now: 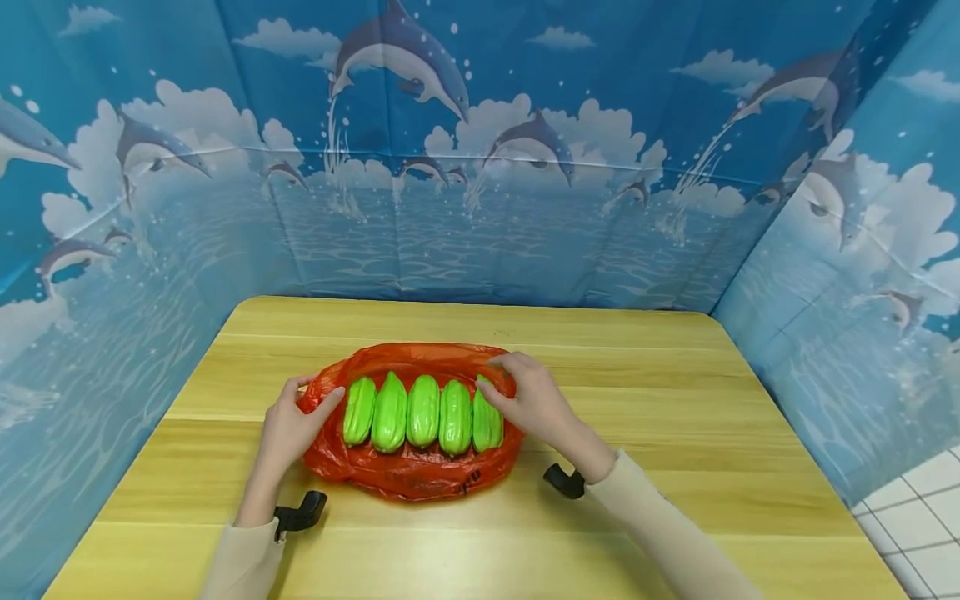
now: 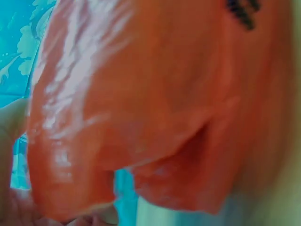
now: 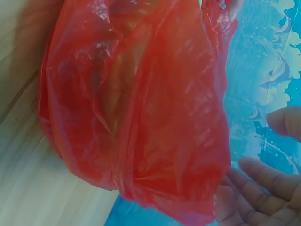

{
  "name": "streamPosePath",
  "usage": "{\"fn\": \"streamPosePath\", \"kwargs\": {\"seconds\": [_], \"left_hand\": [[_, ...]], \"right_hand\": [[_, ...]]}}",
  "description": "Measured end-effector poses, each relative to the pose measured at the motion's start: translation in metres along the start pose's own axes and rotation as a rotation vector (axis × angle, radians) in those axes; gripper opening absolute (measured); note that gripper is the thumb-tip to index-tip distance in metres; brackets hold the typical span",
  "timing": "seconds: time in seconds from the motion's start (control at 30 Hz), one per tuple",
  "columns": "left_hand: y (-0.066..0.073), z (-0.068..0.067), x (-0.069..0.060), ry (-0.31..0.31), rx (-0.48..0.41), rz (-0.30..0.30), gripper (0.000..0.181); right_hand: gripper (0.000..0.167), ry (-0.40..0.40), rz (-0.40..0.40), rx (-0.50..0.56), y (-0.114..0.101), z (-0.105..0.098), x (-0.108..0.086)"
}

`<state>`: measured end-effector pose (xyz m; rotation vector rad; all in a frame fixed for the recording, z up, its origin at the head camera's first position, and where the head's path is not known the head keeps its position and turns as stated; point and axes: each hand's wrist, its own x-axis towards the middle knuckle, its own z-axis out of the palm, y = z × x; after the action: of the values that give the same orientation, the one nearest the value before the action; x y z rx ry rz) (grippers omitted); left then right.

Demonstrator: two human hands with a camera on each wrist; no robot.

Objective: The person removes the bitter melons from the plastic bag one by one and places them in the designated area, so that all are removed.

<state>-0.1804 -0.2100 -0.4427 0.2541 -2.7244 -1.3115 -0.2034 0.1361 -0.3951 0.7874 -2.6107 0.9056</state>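
A red plastic bag (image 1: 420, 483) lies with its mouth spread upward. In it sit several bright green, ribbed, elongated fruits or vegetables (image 1: 423, 410), side by side in a row. My left hand (image 1: 291, 429) is at the bag's left rim, its thumb reaching over the edge and its fingers along the outside. At the right rim is my right hand (image 1: 536, 400), with the thumb over the rightmost green piece. The right wrist view shows the right hand's thumb and fingers (image 3: 263, 193) spread apart beside the bag. The bag hides much of the left hand in the left wrist view.
The bag rests on a light wooden table (image 1: 637, 367). Blue curtains (image 1: 465, 233) with dolphins surround its back and sides. A black wrist mount (image 1: 300, 512) juts from the left wrist, another black mount (image 1: 564, 481) from the right. White tiles (image 1: 918, 508) show at lower right.
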Motion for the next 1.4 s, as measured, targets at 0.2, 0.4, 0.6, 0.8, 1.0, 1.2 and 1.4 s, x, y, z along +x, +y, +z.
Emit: {"fn": "streamPosePath", "kwargs": {"seconds": [0.2, 0.4, 0.6, 0.8, 1.0, 1.2, 1.4], "left_hand": [[-0.008, 0.010, -0.004, 0.091, -0.140, -0.008, 0.061], [-0.016, 0.014, -0.006, 0.095, -0.318, -0.027, 0.046], [-0.016, 0.016, -0.007, 0.063, -0.415, -0.026, 0.044], [-0.015, 0.016, -0.008, 0.038, -0.479, -0.041, 0.046], [-0.010, 0.015, -0.008, 0.026, -0.518, -0.046, 0.049], [-0.008, 0.014, -0.008, 0.008, -0.521, -0.048, 0.050], [-0.008, 0.017, -0.006, 0.012, -0.544, -0.039, 0.047]], "right_hand": [[0.042, -0.087, 0.082, -0.023, -0.003, 0.004, 0.001], [0.047, -0.206, 0.148, -0.045, -0.006, 0.008, 0.003], [0.046, -0.251, 0.179, -0.045, -0.001, 0.013, 0.002], [0.041, -0.297, 0.228, -0.036, 0.001, 0.014, 0.004], [0.046, -0.360, 0.296, -0.006, 0.000, 0.013, 0.006], [0.046, -0.385, 0.331, -0.007, 0.002, 0.016, 0.008], [0.057, -0.419, 0.386, -0.049, 0.005, 0.017, 0.010]]}}
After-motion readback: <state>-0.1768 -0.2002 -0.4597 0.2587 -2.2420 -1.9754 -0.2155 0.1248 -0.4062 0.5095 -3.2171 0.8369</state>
